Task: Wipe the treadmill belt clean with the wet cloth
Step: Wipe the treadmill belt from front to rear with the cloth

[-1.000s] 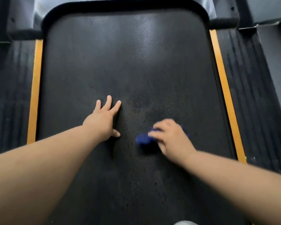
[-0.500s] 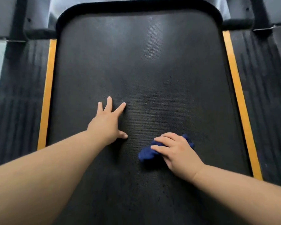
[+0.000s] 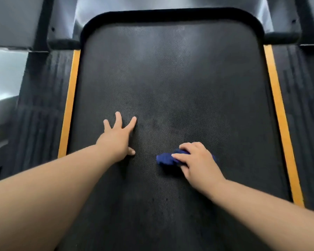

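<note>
right fingers: curled over the blue cloth, tips pointing left, gripping it and pressing it onto the treadmill belt
blue cloth: small bunched wad. Its left end sticks out past the fingertips and a sliver shows at the hand's right side. The rest is hidden under the palm.
right hand: back of hand up, right of belt centre, forearm coming in from lower right
left fingers: straight and spread, flat on the belt, holding nothing. Thumb is out to the right with its tip on the belt.
left hand: palm down, left of belt centre, well apart from the cloth, slightly farther up the belt than the right hand
treadmill belt: black with a fine dotted texture and a dull sheen toward the far end. Dark specks show in the near part between the forearms. Wet or dry: cannot tell.
left orange stripe: runs along the belt's left edge
right orange stripe: same on the right edge
left side rail: black, ribbed, outside the stripe
right side rail: same
front cover: grey, beyond the black rounded rim at the belt's far end
</note>
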